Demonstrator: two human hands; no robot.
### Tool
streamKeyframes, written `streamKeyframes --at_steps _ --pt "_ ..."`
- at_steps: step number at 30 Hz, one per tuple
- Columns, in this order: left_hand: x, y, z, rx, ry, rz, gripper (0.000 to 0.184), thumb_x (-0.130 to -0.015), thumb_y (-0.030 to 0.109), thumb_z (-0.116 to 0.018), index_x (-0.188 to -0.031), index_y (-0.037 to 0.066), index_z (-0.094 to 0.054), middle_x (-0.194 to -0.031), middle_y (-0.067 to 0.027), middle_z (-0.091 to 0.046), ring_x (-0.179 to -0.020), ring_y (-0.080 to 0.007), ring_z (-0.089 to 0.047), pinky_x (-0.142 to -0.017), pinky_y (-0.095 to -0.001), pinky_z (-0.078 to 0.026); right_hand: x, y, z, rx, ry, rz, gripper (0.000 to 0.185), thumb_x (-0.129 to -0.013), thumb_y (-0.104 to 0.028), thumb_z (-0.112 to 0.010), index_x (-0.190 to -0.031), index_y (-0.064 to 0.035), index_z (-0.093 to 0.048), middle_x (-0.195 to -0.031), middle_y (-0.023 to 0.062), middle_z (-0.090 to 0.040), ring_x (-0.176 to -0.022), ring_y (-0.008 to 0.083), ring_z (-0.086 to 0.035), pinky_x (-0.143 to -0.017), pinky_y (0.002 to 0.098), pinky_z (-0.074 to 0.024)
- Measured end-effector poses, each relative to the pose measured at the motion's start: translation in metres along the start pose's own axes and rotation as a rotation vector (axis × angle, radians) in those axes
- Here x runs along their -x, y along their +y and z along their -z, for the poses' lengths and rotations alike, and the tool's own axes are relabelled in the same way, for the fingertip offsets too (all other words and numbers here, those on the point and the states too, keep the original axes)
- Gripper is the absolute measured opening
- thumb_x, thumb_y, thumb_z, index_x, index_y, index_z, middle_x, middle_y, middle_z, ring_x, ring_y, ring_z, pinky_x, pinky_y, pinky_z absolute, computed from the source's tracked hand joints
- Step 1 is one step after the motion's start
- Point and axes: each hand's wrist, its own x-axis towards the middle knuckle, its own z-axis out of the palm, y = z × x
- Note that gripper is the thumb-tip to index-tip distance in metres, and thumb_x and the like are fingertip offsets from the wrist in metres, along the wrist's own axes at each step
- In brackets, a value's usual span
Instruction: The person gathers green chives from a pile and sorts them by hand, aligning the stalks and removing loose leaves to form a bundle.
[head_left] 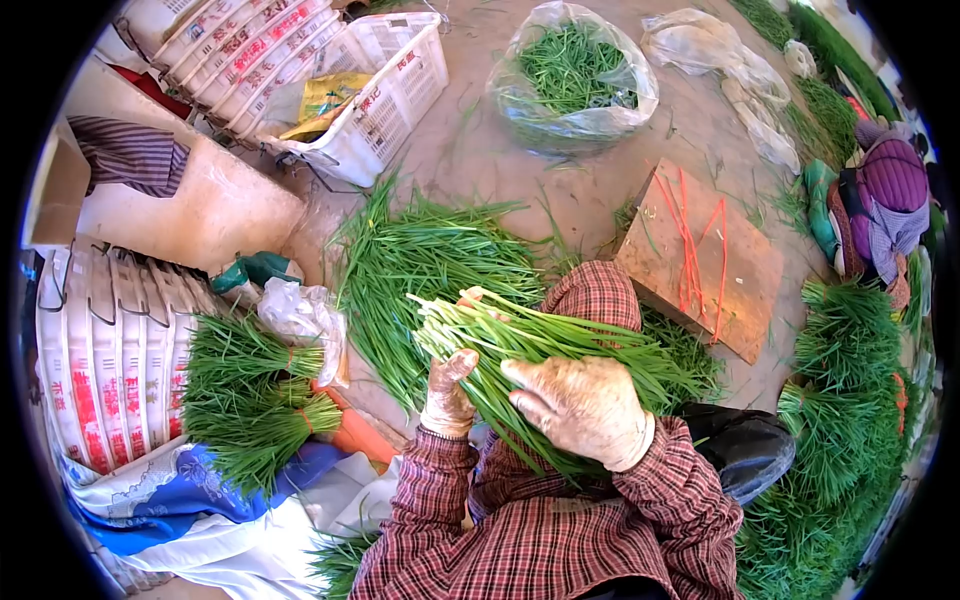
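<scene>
A loose bunch of garlic chives (610,343) lies across my lap, its pale stem ends to the left and its green leaves to the right. My left hand (450,392), in a pale soiled glove, grips it near the pale ends from below, thumb raised. My right hand (585,408), gloved alike, is closed over the nearer leaves, its fingertips partly hidden. Just beyond them, a heap of loose chives (430,265) spreads on the floor. Tied bundles of chives (250,420) rest to my left, and more stacked bundles (845,400) stand to my right.
Orange-red ties (690,250) lie on a wooden board (740,270). A clear bag of greens (570,70) stands ahead. White crates (410,100) are at upper left, with stacked crates (110,350) at left. Another person (885,205) sits at far right.
</scene>
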Motion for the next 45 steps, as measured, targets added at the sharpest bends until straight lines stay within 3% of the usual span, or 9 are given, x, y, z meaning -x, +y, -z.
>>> streamKeyframes --at_steps 8,14,16,20,25,32,37,42,45 --pt "0.004 0.001 0.010 -0.050 0.030 0.055 0.083 -0.076 0.018 -0.083 -0.148 0.001 -0.045 -0.137 -0.0147 -0.062 -0.124 -0.0288 -0.063 -0.108 -0.0414 -0.050 -0.016 0.011 -0.015 0.032 0.136 -0.092 0.038 -0.087 -0.036 -0.076 -0.114 -0.0103 -0.070 -0.083 0.0092 -0.069 -0.075 0.0282 -0.071 -0.066 0.0402 -0.0557" --pt "0.002 0.002 0.010 -0.002 -0.081 0.057 0.088 -0.073 0.019 -0.084 -0.149 0.002 -0.043 -0.142 -0.0154 -0.058 -0.128 -0.0295 -0.059 -0.112 -0.0424 -0.048 -0.018 0.022 -0.019 -0.133 0.120 -0.167 0.026 -0.084 -0.020 -0.079 -0.107 -0.0097 -0.071 -0.093 0.0113 -0.074 -0.081 0.0304 -0.073 -0.073 0.0393 -0.0588" --pt "0.001 0.004 0.011 0.013 -0.080 0.091 0.089 -0.072 0.019 -0.085 -0.149 0.002 -0.043 -0.143 -0.0154 -0.057 -0.129 -0.0298 -0.059 -0.114 -0.0434 -0.046 -0.017 0.027 -0.021 -0.187 0.174 -0.114 0.026 -0.083 -0.015 -0.081 -0.107 -0.0106 -0.072 -0.084 0.0076 -0.071 -0.073 0.0240 -0.071 -0.067 0.0358 -0.0572" --pt "-0.004 0.007 0.000 -0.027 -0.151 0.067 0.101 -0.065 0.027 -0.087 -0.151 0.003 -0.040 -0.149 -0.0180 -0.050 -0.131 -0.0323 -0.056 -0.110 -0.0458 -0.049 -0.020 0.036 -0.016 -0.256 0.030 -0.156 0.022 -0.088 -0.020 -0.074 -0.108 -0.0107 -0.071 -0.089 0.0103 -0.072 -0.079 0.0298 -0.072 -0.071 0.0385 -0.0585" --pt "-0.010 0.010 -0.002 -0.062 -0.231 0.089 0.104 -0.064 0.028 -0.091 -0.152 0.000 -0.042 -0.140 -0.0179 -0.059 -0.127 -0.0302 -0.060 -0.113 -0.0449 -0.046 -0.025 0.051 -0.010 -0.467 -0.129 -0.250 0.024 -0.092 -0.024 -0.070 -0.111 -0.0094 -0.069 -0.090 0.0092 -0.071 -0.081 0.0278 -0.072 -0.074 0.0401 -0.0579" --pt "-0.013 0.003 -0.006 -0.021 -0.172 0.041 0.091 -0.067 0.025 -0.085 -0.146 -0.001 -0.047 -0.130 -0.0189 -0.065 -0.112 -0.0335 -0.066 -0.101 -0.0480 -0.054 -0.033 0.046 0.003 -0.192 -0.111 -0.005 0.024 -0.095 -0.024 -0.068 -0.114 -0.0113 -0.066 -0.095 0.0075 -0.072 -0.083 0.0271 -0.073 -0.072 0.0384 -0.0594" --pt "-0.015 -0.002 0.014 0.034 -0.249 0.088 0.092 -0.067 0.026 -0.087 -0.145 -0.003 -0.047 -0.125 -0.0163 -0.066 -0.110 -0.0291 -0.068 -0.098 -0.0426 -0.056 -0.049 0.049 0.019 -0.569 -0.158 -0.066 0.023 -0.095 -0.021 -0.067 -0.116 -0.0124 -0.065 -0.099 0.0069 -0.072 -0.085 0.0250 -0.073 -0.076 0.0387 -0.0590" --pt "-0.006 -0.003 0.007 0.028 -0.179 0.062 0.097 -0.066 0.026 -0.089 -0.147 -0.002 -0.044 -0.125 -0.0183 -0.064 -0.107 -0.0317 -0.068 -0.095 -0.0431 -0.058 -0.060 0.052 -0.002 -0.333 0.029 0.081 0.017 -0.092 -0.020 -0.067 -0.108 -0.0122 -0.066 -0.093 0.0075 -0.071 -0.082 0.0289 -0.072 -0.074 0.0400 -0.0579" --pt "-0.006 -0.002 0.013 0.056 -0.225 0.105 0.108 -0.065 0.020 -0.085 -0.156 -0.002 -0.030 -0.118 -0.0223 -0.066 -0.097 -0.0382 -0.071 -0.085 -0.0501 -0.063 -0.070 0.061 -0.009 -0.037 -0.012 0.202 0.011 -0.091 -0.016 -0.070 -0.103 -0.0166 -0.069 -0.089 0.0054 -0.069 -0.073 0.0256 -0.068 -0.062 0.0387 -0.0540"
